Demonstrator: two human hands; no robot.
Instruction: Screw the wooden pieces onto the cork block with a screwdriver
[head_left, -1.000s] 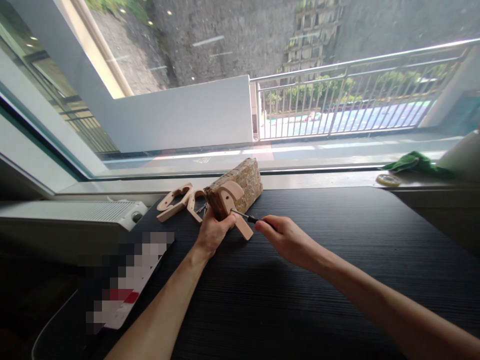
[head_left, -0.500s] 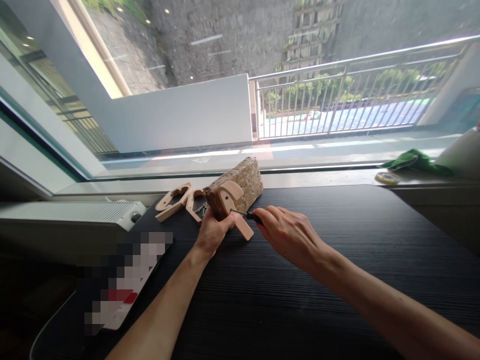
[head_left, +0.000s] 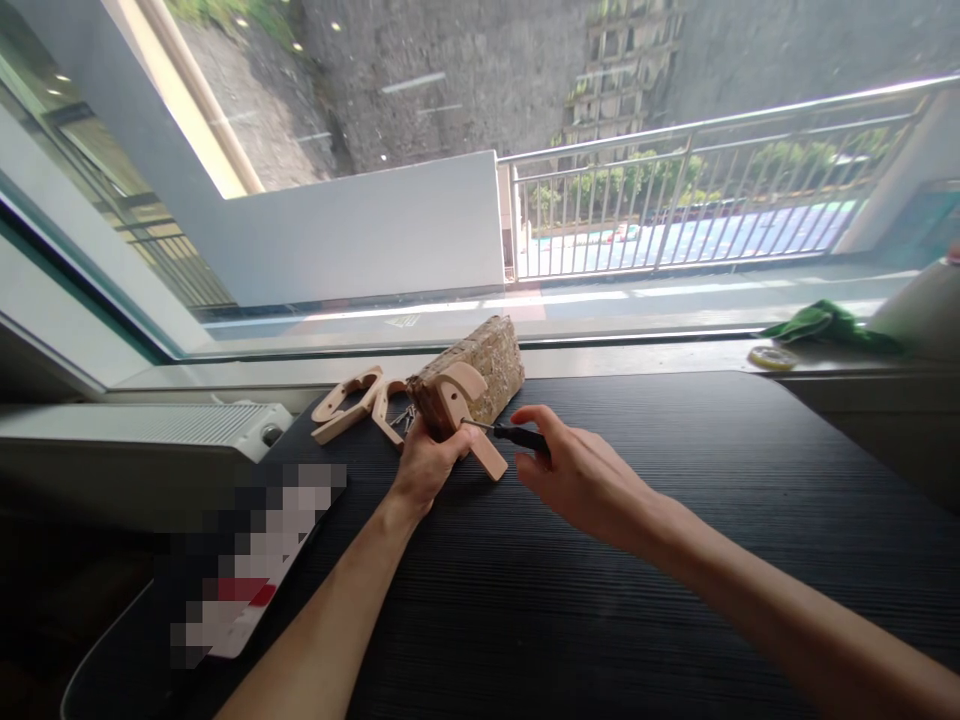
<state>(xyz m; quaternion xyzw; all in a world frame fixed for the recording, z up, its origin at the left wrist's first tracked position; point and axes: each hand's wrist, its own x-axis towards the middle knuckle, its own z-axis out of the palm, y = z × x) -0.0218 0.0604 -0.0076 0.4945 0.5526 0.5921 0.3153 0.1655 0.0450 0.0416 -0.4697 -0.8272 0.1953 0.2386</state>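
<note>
Right hand (head_left: 577,465): thumb and forefinger parted around the handle of a screwdriver (head_left: 521,437); the handle's rear end is met by the hand, but how firmly it is held by the other fingers cannot be told. Shaft directed leftward, its tip set at the lower hole of a pale wooden hook (head_left: 489,455); tip detail too small to read.

Left hand (head_left: 426,468): closed around a block (head_left: 496,365), the hook being pinned to its near end by the thumb, just beside the tip. Block mottled, rough-sided, tilted, held near the far edge of the dark surface (head_left: 637,600); contact underneath hidden.

Left of the block: more wooden pieces (head_left: 341,423), with metal bits (head_left: 406,417) nearly covered by the left hand. Nearer, at the left edge, a flat item (head_left: 281,540), pixelated.

Beyond: sill (head_left: 637,359), with tape (head_left: 774,358) and green cloth (head_left: 825,325) placed at right; radiator (head_left: 150,430) seen at left
</note>
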